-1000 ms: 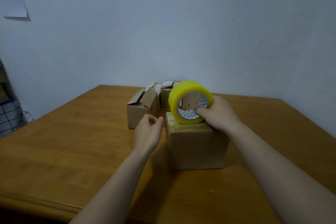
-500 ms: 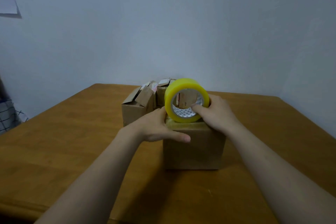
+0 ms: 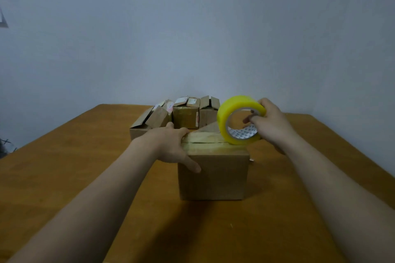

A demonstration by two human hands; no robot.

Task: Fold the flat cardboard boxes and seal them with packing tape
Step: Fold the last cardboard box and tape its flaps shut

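Fingers (image 3: 249, 119) of my right hand (image 3: 272, 127) are hooking through the yellow tape roll (image 3: 232, 110), stretching a strip over the box (image 3: 213, 175) on the table (image 3: 64, 166), which my left hand (image 3: 171, 145) is pressing flat-fingered at its left edge, while the open-flapped boxes (image 3: 186, 114) behind are seemingly awaiting tape.

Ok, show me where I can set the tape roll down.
Bare table lies left of the left forearm and right of the right forearm, out to both edges. In front of the taped box, between the forearms, is free too. Crowded behind it: a row of cardboard boxes.
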